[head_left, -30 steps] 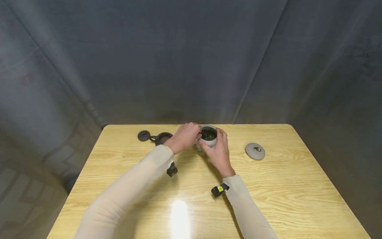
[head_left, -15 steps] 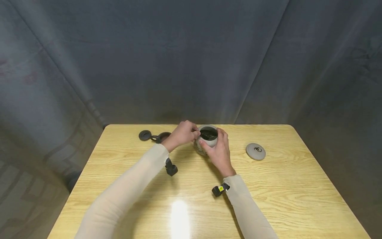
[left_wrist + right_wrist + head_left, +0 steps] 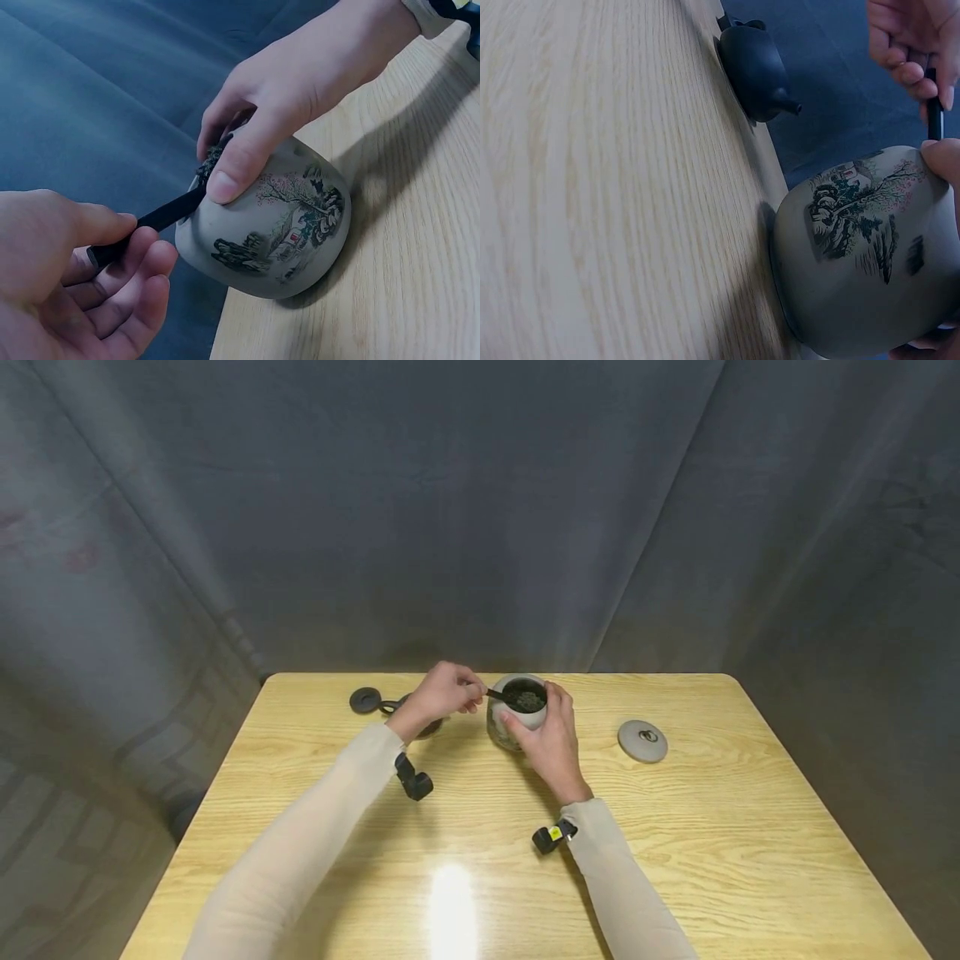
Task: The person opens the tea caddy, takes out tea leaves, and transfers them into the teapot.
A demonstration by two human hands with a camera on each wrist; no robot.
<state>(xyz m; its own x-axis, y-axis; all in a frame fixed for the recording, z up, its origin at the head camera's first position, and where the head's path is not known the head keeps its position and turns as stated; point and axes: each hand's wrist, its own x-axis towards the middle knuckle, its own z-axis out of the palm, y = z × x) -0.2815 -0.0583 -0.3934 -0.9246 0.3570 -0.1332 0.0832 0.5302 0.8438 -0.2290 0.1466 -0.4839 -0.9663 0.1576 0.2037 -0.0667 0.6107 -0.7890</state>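
Observation:
A pale ceramic jar, painted with a landscape, stands on the table with dark tea leaves inside. My right hand grips it from the right near the rim, thumb in front. Between thumb and fingers, my left hand pinches a slim black tea scoop. The scoop lies across the jar's left rim, its far end in the mouth, where dark leaves show beside my right thumb in the left wrist view.
Left of the jar sits a dark teapot, partly behind my left hand in the head view. Its round dark lid lies farther left. A grey lid with a ring rests on the wooden table to the right. Grey curtains hang behind.
My left hand has drawn back left from the jar's mouth, so more of the scoop's black shaft shows. My right hand has kept its grip on the jar.

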